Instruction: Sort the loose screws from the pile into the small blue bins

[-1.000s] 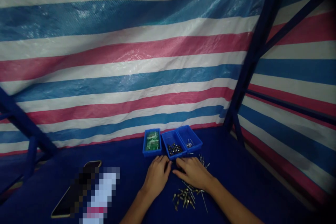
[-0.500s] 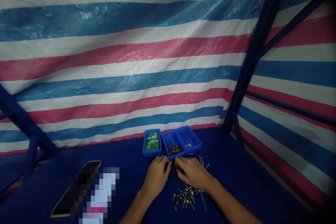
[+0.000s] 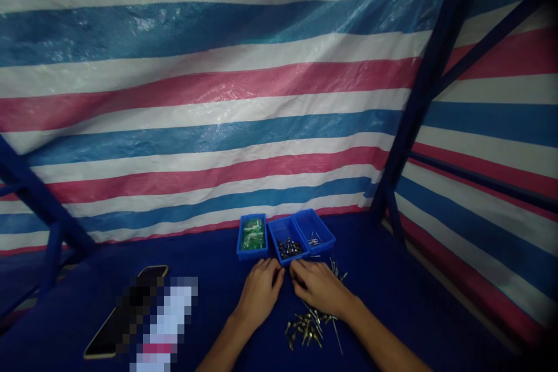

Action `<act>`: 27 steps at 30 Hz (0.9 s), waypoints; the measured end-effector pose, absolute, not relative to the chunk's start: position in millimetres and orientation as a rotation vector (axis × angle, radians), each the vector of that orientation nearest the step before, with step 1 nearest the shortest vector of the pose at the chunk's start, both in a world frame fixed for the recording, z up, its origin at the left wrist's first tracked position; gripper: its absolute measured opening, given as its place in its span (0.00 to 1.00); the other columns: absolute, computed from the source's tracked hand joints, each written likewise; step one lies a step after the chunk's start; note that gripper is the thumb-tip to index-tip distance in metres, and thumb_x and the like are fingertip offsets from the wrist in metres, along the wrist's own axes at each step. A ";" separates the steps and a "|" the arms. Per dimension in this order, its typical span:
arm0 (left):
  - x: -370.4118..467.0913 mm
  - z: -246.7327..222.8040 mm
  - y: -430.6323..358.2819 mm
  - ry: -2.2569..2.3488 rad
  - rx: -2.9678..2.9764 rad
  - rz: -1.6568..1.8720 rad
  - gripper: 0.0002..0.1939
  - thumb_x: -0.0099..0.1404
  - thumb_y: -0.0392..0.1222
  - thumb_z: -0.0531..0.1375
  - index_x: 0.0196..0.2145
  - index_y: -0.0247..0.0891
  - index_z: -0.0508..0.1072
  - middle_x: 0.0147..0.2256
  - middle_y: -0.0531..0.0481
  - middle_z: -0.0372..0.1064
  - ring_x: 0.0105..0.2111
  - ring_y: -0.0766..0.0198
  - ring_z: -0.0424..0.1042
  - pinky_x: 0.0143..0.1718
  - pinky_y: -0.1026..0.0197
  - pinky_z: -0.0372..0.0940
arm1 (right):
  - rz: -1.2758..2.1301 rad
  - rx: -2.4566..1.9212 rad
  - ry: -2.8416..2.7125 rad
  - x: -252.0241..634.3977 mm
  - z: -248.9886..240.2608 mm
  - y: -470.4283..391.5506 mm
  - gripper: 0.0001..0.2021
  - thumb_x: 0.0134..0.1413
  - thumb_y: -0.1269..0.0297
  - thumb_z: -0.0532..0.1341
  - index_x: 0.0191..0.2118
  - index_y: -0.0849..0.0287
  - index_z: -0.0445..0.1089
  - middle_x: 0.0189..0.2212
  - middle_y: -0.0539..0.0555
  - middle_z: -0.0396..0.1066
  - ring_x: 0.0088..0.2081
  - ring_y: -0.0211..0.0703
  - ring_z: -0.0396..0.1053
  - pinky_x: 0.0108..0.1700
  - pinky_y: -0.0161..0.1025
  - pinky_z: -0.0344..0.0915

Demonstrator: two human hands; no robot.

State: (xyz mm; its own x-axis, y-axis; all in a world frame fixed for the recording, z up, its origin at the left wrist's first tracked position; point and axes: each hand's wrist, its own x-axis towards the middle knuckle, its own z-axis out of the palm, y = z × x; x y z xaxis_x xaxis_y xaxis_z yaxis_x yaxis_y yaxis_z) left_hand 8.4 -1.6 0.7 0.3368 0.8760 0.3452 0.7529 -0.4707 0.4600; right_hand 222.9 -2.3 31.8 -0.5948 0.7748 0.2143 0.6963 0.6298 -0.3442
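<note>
Just in front of the blue bins, my left hand (image 3: 263, 289) has its fingers curled together; whatever it may hold is hidden. My right hand (image 3: 317, 286) is close beside it, fingers also bent inward, with nothing discernible at the tips. The middle blue bin (image 3: 281, 226), right beyond both hands, holds small dark metal parts (image 3: 290, 249). A loose pile of brassy parts and thin metal pins (image 3: 307, 327) lies below my right hand. More thin pins (image 3: 335, 268) are on the table at its right side.
A left blue bin (image 3: 251, 256) contains green circuit boards (image 3: 253, 233); a right blue bin (image 3: 320, 226) has a few pins. A phone (image 3: 104, 340) and a pixelated pale item (image 3: 168, 319) lie at the left. Blue frame posts (image 3: 403, 128) and striped sheeting (image 3: 218, 81) surround the table.
</note>
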 end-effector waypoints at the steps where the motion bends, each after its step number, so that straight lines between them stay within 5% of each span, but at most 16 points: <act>1: 8.5 1.2 -1.7 1.474 2.379 0.827 0.11 0.78 0.38 0.51 0.37 0.42 0.70 0.35 0.50 0.74 0.39 0.56 0.74 0.52 0.51 0.63 | 0.322 -1.177 -2.510 222.8 31.6 -2.1 0.06 0.64 0.70 0.58 0.44 0.54 0.65 0.39 0.49 0.73 0.38 0.42 0.71 0.39 0.36 0.58; 27: 9.0 3.5 -2.0 1.464 2.363 0.825 0.12 0.78 0.37 0.50 0.36 0.42 0.69 0.35 0.49 0.74 0.38 0.55 0.73 0.48 0.52 0.64 | 0.460 -1.155 -2.501 219.6 29.4 -5.1 0.15 0.56 0.75 0.58 0.48 0.54 0.68 0.43 0.50 0.74 0.41 0.43 0.74 0.42 0.35 0.61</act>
State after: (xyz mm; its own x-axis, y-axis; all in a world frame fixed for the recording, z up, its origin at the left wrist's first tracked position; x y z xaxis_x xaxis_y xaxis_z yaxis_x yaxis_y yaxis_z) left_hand 9.0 -2.0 3.5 0.3383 0.8791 0.3358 0.7426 -0.4685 0.4785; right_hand 219.6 -5.1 29.4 -0.6080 0.7747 0.1738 0.6622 0.6155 -0.4275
